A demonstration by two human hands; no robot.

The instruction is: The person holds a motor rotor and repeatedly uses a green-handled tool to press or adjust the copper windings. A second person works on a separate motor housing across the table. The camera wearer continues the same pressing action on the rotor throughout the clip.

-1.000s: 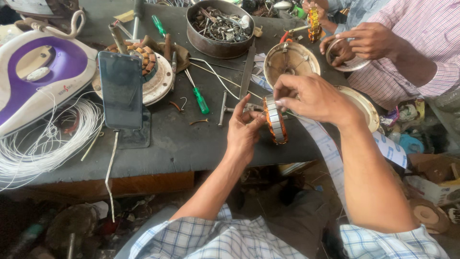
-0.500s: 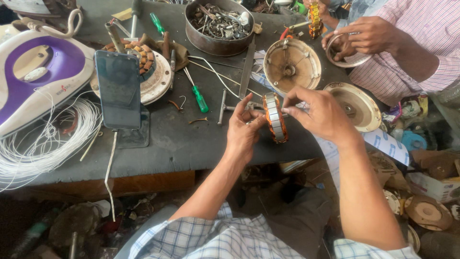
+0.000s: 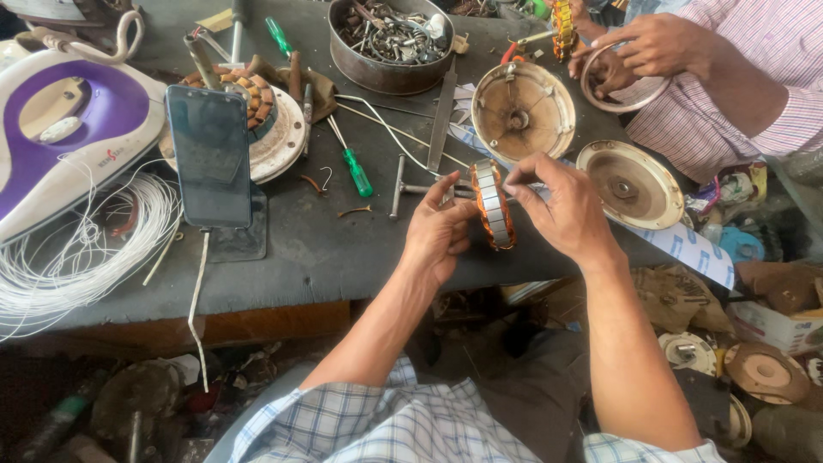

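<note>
Item held: wound stator ring (image 3: 494, 204), steel laminations with copper coils, stood on edge at the near edge of the surface (image 3: 343, 249). Left hand (image 3: 439, 231) clenched on its left face; right hand (image 3: 561, 206) pinching its upper rim with the fingertips (both grasping). Just beyond: metal rod (image 3: 397, 185), green screwdriver (image 3: 353, 167). Toward the right edge: two round metal covers (image 3: 630, 183). Left of centre: phone (image 3: 208, 154) propped upright. Far edge: bowl of scrap parts (image 3: 390, 39). Far right corner: a co-worker's hands (image 3: 656, 43) holding a ring.

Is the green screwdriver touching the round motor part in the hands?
Apart. The head view shows bare dark table between the green screwdriver and the motor ring held by both hands.
</note>
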